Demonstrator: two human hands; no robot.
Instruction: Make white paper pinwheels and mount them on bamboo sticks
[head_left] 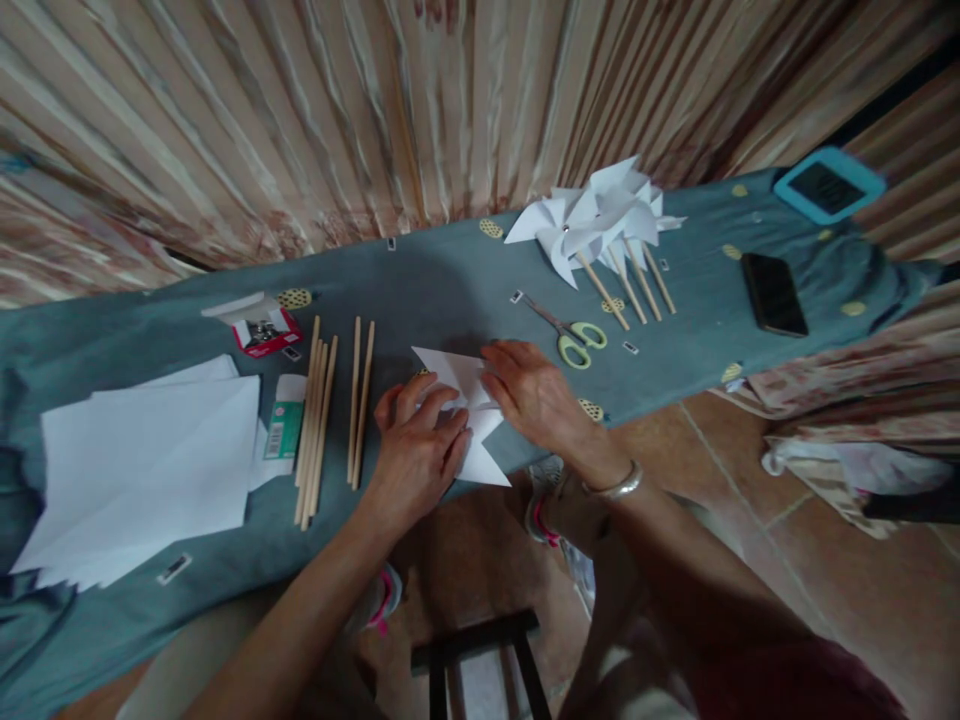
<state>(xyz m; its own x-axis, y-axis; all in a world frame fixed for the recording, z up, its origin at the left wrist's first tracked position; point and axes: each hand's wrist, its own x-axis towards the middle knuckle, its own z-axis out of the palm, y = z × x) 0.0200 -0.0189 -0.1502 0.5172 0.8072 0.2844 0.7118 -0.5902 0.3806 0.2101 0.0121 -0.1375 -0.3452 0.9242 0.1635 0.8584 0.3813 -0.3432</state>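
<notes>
A piece of white paper (484, 470), cut and partly folded into pinwheel shape, lies at the table's front edge between my two hands. My left hand (421, 432) rests on its left side with fingers bent, holding the paper. On the upper right part, my right hand (534, 393) grips the paper with its fingertips; the thumb is partly hidden. Pointed paper corners stick out above and below the hands. Scissors with green handles (576, 340) lie just beyond my right hand. Two loose wooden sticks (361, 400) are left of my left hand.
Several finished pinwheels (600, 225) lie at the back right. Farther right are a black phone (775, 293) and a blue-framed device (829, 186). At left are more sticks (316, 430), a glue stick (285, 425), a red box of small metal pieces (266, 333) and white paper sheets (150, 460).
</notes>
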